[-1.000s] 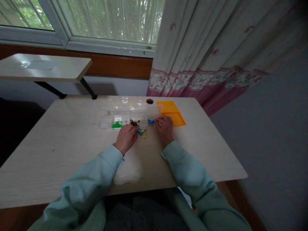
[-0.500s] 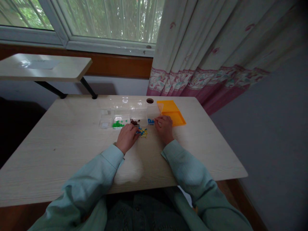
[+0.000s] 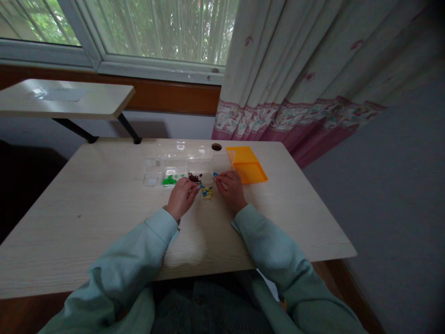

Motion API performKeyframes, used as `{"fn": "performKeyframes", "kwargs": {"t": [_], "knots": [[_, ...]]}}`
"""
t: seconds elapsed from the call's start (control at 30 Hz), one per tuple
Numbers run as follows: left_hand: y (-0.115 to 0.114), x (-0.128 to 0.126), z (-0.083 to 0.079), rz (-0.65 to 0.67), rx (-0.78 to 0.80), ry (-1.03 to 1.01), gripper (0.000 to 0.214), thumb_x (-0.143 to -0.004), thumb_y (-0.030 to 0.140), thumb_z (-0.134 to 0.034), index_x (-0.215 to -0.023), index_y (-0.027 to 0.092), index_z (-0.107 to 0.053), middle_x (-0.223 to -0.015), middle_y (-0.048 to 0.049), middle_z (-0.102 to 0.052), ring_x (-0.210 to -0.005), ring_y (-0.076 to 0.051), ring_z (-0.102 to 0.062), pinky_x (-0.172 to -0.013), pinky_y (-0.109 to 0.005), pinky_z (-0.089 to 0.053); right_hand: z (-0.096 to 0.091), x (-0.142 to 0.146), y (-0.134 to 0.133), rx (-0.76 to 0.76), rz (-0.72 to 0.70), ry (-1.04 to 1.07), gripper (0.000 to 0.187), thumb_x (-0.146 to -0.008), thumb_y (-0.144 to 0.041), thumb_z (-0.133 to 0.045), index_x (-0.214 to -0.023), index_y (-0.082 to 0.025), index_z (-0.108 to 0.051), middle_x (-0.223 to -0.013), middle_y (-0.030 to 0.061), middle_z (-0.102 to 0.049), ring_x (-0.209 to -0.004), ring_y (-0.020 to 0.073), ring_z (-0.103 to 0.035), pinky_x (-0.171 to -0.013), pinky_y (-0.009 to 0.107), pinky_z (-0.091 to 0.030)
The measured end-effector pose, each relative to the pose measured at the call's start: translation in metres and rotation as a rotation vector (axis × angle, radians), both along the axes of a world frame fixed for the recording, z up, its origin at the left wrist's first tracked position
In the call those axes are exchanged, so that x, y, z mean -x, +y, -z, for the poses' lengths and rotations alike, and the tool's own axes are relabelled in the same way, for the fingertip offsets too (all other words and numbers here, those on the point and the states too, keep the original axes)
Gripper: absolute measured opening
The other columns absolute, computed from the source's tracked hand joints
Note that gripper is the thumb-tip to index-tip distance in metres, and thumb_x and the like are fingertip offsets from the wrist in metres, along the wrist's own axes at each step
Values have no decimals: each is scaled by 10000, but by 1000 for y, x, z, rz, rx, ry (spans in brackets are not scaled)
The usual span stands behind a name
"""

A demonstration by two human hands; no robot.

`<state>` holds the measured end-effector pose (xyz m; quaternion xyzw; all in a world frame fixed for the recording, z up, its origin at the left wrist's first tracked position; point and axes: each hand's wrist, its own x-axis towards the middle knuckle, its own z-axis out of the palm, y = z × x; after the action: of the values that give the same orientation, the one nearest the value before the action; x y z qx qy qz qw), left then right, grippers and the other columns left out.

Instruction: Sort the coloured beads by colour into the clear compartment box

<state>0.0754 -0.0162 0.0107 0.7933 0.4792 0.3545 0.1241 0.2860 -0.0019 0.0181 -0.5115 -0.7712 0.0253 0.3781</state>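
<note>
A small pile of mixed blue and yellow pieces point(image 3: 207, 192) lies on the table between my hands. My left hand point(image 3: 182, 197) is closed in a pinch at the pile's left edge, a bit of blue showing by its fingertips; what it grips is too small to make out. On the other side, my right hand point(image 3: 232, 190) has its fingers drawn together just in front of a clear box with blue pieces point(image 3: 215, 175), which it partly covers. Anything between those fingertips cannot be made out.
Green pieces point(image 3: 169, 180) and brown pieces point(image 3: 193, 177) sit in clear open boxes behind my left hand. Further left stands another clear box point(image 3: 150, 180) with something whitish. An orange open case point(image 3: 255, 172) lies at the right. A raised shelf point(image 3: 104, 104) overhangs the table's back left.
My right hand has moved left and slightly toward me, from the box of blue pieces toward the pile. My left hand has shifted slightly left, its fingertips lifting off the pile.
</note>
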Motion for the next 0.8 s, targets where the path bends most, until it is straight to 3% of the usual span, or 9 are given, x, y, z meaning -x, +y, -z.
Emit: {"fn": "performKeyframes", "kwargs": {"t": [0.13, 0.27, 0.63, 0.8], "knots": [[-1, 0, -4, -7, 7, -31, 251, -936, 320, -423, -873, 172, -615, -843, -66, -553, -855, -189, -517, -769, -330, -439, -3, 13, -11, 27, -178, -68, 272, -896, -291, -520, -1135, -255, -644, -973, 47, -654, -977, 195, -531, -926, 365, -391], [-4, -2, -7, 44, -16, -27, 249, -944, 308, -402, -878, 179, -604, -850, -63, -562, -882, -193, -509, -804, -340, -433, -3, 20, -16, 3, -256, -94, 342, -893, -277, -526, -1231, -259, -578, -984, 43, -654, -967, 191, -535, -927, 355, -397], [-3, -2, -4, 50, -17, -31, 248, -944, 307, -392, -861, 177, -586, -841, -62, -549, -871, -192, -502, -792, -336, -429, -1, 15, -14, 23, -282, -58, 185, -884, -324, -554, -977, -270, -705, -878, 36, -670, -925, 187, -544, -888, 356, -419], [-4, -2, -4, 33, 11, -57, 252, -940, 312, -405, -852, 175, -597, -834, -63, -550, -858, -188, -508, -783, -328, -434, -1, 13, -13, 14, -251, -48, 189, -881, -347, -564, -957, -266, -717, -864, 30, -676, -931, 183, -546, -900, 346, -407]]}}
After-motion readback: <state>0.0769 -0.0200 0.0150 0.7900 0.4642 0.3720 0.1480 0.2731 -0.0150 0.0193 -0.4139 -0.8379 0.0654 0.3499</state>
